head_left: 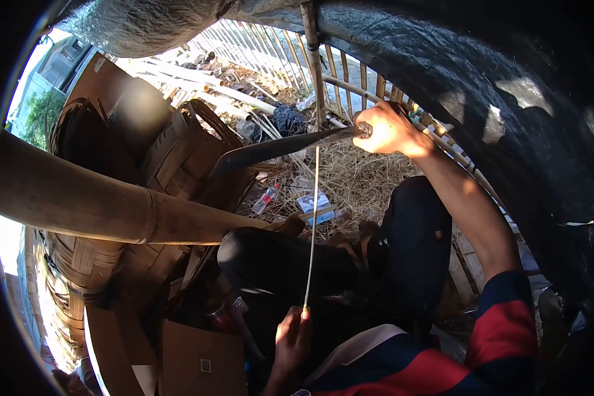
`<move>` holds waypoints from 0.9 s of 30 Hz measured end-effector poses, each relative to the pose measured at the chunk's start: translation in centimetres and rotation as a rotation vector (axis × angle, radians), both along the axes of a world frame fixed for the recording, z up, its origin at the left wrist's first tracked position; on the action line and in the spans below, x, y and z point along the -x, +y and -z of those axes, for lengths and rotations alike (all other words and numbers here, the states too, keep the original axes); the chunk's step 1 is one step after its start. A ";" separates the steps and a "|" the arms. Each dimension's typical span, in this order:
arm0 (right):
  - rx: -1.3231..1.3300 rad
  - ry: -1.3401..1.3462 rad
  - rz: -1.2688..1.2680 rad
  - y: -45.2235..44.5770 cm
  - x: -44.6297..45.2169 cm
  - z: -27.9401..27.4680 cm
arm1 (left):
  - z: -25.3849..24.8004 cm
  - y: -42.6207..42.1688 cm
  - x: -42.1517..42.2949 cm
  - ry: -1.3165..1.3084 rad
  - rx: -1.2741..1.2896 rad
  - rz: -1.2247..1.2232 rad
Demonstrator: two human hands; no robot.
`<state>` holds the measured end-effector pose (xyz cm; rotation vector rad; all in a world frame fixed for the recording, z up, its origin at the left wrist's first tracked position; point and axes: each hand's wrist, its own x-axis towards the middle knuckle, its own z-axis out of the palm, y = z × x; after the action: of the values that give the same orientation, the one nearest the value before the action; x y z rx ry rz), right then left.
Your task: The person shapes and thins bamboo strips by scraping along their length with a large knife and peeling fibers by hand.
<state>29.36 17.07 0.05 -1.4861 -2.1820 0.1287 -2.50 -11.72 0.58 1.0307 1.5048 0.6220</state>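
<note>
My right hand (389, 129) is closed round the handle of a machete (277, 150), its broad dark blade pointing left across the view. My left hand (293, 338), low in front of my body, pinches the lower end of a thin pale strip (313, 231), which looks like split bamboo. Nearly upright, the strip runs from the left fingers up to the blade's lower edge. Whether it continues behind the blade is hard to see. My bent knees in dark trousers (416, 244) lie below the machete.
A thick bamboo pole (105, 201) crosses from the left to my knee. Woven baskets (86, 264) and cardboard boxes (201, 356) stand at left. Straw-like shavings (369, 178) and a plastic bottle (265, 199) litter the ground. Dark sheeting (508, 125) hangs at right beside a slatted fence (350, 79).
</note>
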 end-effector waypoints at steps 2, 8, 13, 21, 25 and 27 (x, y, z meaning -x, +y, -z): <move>0.053 -0.042 0.088 0.9 -0.4 0.3 | 0.0 -0.7 0.6 -0.019 -0.003 -0.009; 0.243 0.003 0.191 2.1 -1.2 0.2 | -0.2 -3.1 2.6 -0.059 0.011 -0.048; 0.085 0.007 0.287 1.0 -1.2 -1.0 | -1.1 -4.9 3.5 -0.022 -0.035 0.017; 0.145 0.186 0.060 0.2 -1.5 0.2 | -0.5 -3.9 3.6 -0.164 0.158 -0.031; 0.093 0.055 -0.280 -0.5 -0.7 0.2 | -0.3 -3.6 3.5 -0.209 0.103 0.005; 0.092 0.107 -0.159 0.1 -1.0 0.5 | -0.5 -4.1 3.6 -0.206 0.076 0.004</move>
<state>30.32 17.14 -0.46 -1.3204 -2.2307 0.3587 -6.12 -15.77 1.03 0.8834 1.3354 0.6434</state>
